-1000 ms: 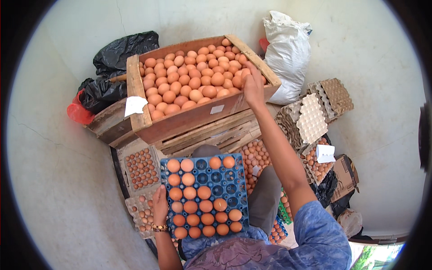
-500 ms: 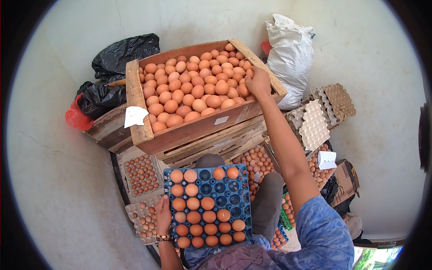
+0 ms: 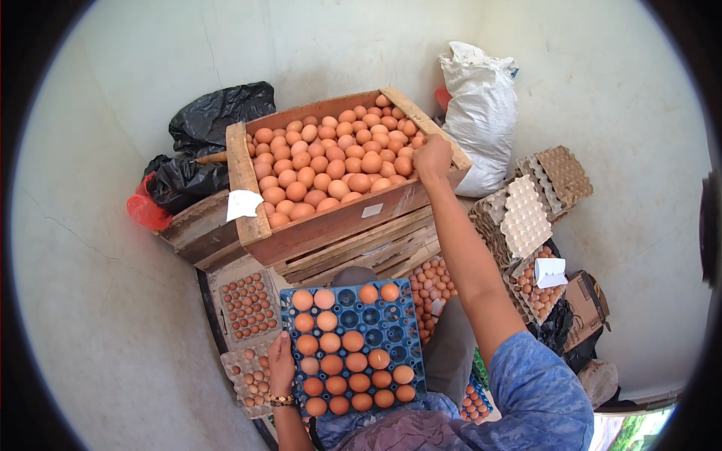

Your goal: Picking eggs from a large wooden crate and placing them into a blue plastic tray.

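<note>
A blue plastic egg tray (image 3: 408,338) rests on my lap, partly filled with brown eggs; its vacant cups are mostly at the upper right. My left hand (image 3: 281,363) grips the tray's left edge. Ahead stands a wooden crate (image 3: 316,220) heaped with brown eggs (image 3: 318,164). Over the crate's right end, my right hand (image 3: 433,157) is closed with the back of the hand toward me. Its curled fingers are mostly hidden, and whatever is inside them does not show.
Left of my lap, grey cardboard trays (image 3: 249,304) hold eggs. Stacked cardboard trays (image 3: 528,214) and a white sack (image 3: 481,113) stand at the right. Black plastic bags (image 3: 222,116) lie behind the crate's left end. More eggs (image 3: 432,289) fill a container beside my leg.
My right hand has drawn slightly back from the eggs at the crate's right end, its fingers now curled. The view has shifted a little; the tray's eggs look the same.
</note>
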Available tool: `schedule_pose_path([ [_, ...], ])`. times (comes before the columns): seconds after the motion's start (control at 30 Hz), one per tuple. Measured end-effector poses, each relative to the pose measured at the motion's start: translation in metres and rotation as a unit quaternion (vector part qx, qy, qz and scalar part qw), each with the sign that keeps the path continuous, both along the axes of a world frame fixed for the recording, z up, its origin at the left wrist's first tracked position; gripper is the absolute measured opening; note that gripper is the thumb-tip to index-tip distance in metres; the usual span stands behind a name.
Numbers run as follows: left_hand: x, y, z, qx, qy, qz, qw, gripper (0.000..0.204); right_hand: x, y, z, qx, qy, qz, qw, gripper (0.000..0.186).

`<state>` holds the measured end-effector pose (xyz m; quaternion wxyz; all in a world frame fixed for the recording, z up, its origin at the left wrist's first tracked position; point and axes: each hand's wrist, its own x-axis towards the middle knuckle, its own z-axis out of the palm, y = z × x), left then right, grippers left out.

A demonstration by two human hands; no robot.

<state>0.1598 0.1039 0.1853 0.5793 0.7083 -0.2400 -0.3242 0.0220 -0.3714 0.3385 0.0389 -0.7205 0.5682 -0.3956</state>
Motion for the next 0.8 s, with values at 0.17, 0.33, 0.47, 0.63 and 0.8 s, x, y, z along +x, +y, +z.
schedule_pose_path([
  [0.17, 0.002, 0.01, -0.011, 0.006, -0.013, -0.026, 1.0, 0.045, -0.03, 0.021, -0.022, -0.063, -0.057, 0.006, 0.996, 0.015],
  [0.33, -0.002, 0.006, -0.013, 0.053, -0.077, 0.03, 0.995, 0.051, -0.064, 0.096, -0.044, -0.125, -0.216, 0.153, 0.956, 0.022],
  [0.47, 0.01, 0.002, -0.004, 0.104, -0.008, -0.036, 0.994, 0.055, -0.107, 0.202, -0.069, 0.081, -0.235, 0.225, 0.942, 0.02],
  [0.63, 0.002, -0.009, -0.012, 0.029, -0.012, 0.008, 0.999, 0.049, -0.149, 0.301, -0.094, 0.316, -0.194, 0.271, 0.888, 0.023],
  [0.8, 0.014, 0.0, -0.02, 0.059, 0.017, -0.023, 0.998, 0.051, -0.163, 0.346, -0.069, 0.243, -0.013, 0.405, 0.881, 0.037],
])
